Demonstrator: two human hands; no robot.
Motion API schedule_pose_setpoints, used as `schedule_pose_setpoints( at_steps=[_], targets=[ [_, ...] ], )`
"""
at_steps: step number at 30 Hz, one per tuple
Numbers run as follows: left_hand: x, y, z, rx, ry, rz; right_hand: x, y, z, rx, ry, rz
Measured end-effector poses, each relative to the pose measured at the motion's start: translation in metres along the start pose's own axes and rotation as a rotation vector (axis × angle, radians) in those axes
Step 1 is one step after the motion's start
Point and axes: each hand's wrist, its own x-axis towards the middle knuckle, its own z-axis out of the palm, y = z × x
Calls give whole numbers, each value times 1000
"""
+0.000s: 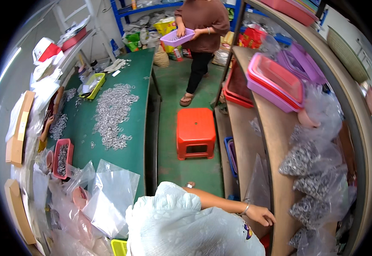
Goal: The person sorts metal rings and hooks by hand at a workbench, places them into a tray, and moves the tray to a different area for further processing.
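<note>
- Over to the left hand (260, 215): reaching out to the right, back of the hand upward, right by the edge of the wooden shelf (276, 136); hard to tell touching from hovering.
- Stretching out loosely in the fingers, slightly bent, neither bunched nor pinching.
- Can't tell the state of the right hand's fingers, out of view.
- Wearing a silver bangle (246, 208) at the wrist, with a pale garment (177, 226) filling the lower middle.
- Look just past the fingertips: see clear bags of metal rings (310, 187) sitting in a row on the shelf; farther along, find stacked pink and red containers (275, 81).
- Swing left to the green table (139, 68): spot loose rings (111, 115) spread wide, between a yellow-green basket (94, 93) and clear plastic bags (111, 196).
- Catch another person's hand (49, 120) at the far left, near a smaller heap of rings.
- Down the aisle: notice a red stool (196, 132), then, beyond it, a co-worker in brown (205, 25), supporting a lavender tray (176, 43) one-handed and dipping the other hand inside.
</note>
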Motion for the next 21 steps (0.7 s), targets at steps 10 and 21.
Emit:
schedule_pose_setpoints(
  at_steps=[10,21],
  targets=[
    [-140,11,-87,-924,559,334,-160,-293,32,1227,-1357,-182],
    [-241,101,-101,-910,1021,441,-281,-350,130,1072,-1739,12]
  ],
)
